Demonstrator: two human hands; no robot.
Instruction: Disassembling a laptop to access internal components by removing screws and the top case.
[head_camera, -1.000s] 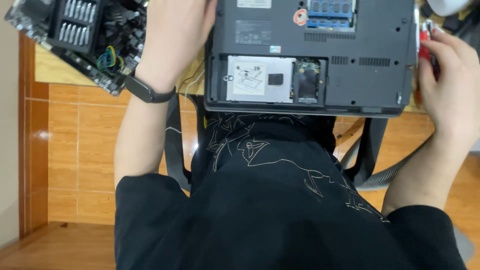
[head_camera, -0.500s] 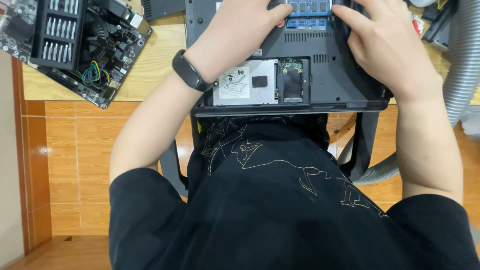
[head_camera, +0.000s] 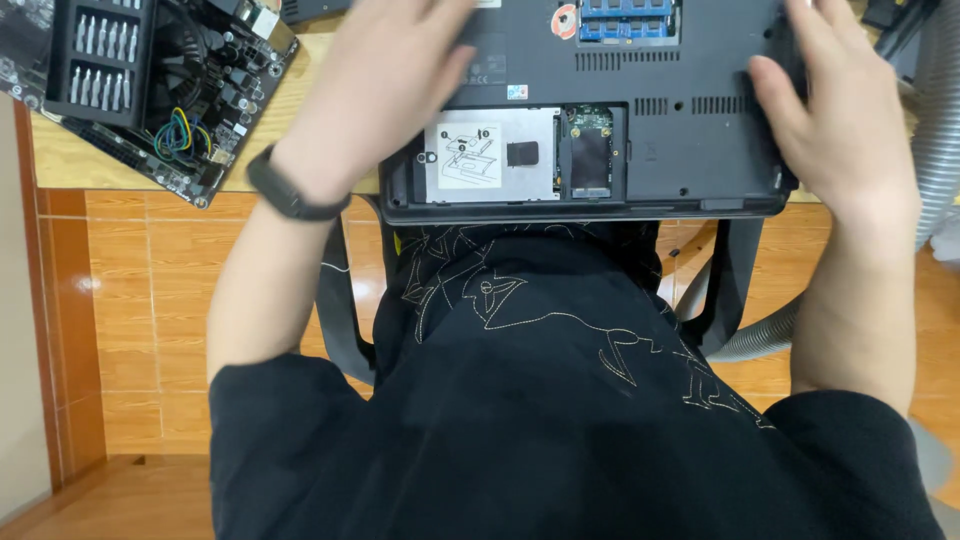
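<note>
- The left hand (head_camera: 385, 85) lies flat and open, palm down, on the left part of the upturned laptop (head_camera: 640, 160); it presses rather than grips, and a black wristband (head_camera: 285, 190) circles the wrist.
- The right hand (head_camera: 835, 120) cups the laptop's right edge, thumb on the underside; the fingers curl out of sight, so whether it truly grasps cannot be told.
- The laptop rests base-up at the near edge of the wooden table (head_camera: 90, 165), just above the person's lap.
- Judged from this, steadying goes best with even pressure from both palms, kept off the uncovered bays so nothing inside is knocked.
- In the near bay sits a silver drive caddy (head_camera: 490, 155) carrying a white rectangular diagram label; beside it, to the right, a small dark card (head_camera: 590, 160).
- At the far edge are blue memory modules (head_camera: 630, 18) and a round red-and-white sticker (head_camera: 566, 20).
- Far left lies a bare circuit board (head_camera: 190, 100) under a bit set (head_camera: 100, 50).
</note>
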